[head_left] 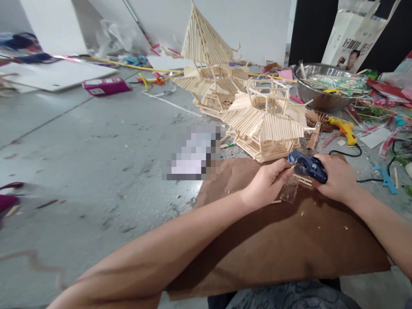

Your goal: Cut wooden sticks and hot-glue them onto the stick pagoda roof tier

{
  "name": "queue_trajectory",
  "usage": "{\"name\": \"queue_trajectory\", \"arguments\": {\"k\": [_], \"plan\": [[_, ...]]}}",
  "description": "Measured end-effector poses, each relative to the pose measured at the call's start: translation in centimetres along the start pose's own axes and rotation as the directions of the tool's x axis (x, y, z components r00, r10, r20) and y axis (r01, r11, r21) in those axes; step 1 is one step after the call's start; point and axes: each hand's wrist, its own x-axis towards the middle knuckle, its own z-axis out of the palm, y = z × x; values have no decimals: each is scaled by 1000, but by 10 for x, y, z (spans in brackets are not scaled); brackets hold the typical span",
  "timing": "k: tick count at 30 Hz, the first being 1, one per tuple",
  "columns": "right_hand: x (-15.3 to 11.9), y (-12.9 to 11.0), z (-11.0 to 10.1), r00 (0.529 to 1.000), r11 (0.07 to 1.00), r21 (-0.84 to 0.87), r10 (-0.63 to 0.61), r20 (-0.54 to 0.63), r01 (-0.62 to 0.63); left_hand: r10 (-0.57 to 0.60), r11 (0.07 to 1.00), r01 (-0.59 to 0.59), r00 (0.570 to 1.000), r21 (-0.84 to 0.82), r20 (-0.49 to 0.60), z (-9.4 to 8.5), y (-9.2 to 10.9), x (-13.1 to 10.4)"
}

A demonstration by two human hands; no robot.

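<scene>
My right hand (337, 176) is wrapped round a dark blue hand tool (310, 166) whose exact kind is hard to make out. Its narrow end points left, to the fingertips of my left hand (268, 182). Those fingers are pinched on what looks like a short thin wooden stick, mostly hidden. Below them, a clear plastic piece (289, 192) and a few cut sticks (303, 180) lie on brown paper (257, 249). Just beyond my hands stands a tiered model roof section (268, 124) built of wooden sticks.
Behind it rises a taller stick pagoda (206, 43) with a pointed roof. At right are a yellow glue gun (346, 128), a light blue plastic piece (384, 179) and a metal bowl (317, 96) of sticks and wrappers. A purple box (106, 86) lies at left; a blurred-out flat object (193, 154) lies nearer.
</scene>
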Motion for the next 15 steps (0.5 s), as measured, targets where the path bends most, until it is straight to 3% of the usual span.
{"name": "queue_trajectory", "arguments": {"k": [5,15], "plan": [[-1,-4,0,999,998,-36,-45,10,46,1,999,0,1000,-48,23,0,-2,1],[-2,-6,2,997,997,14,-69,-16,69,27,999,-26,999,32,-32,-2,1,0]]}}
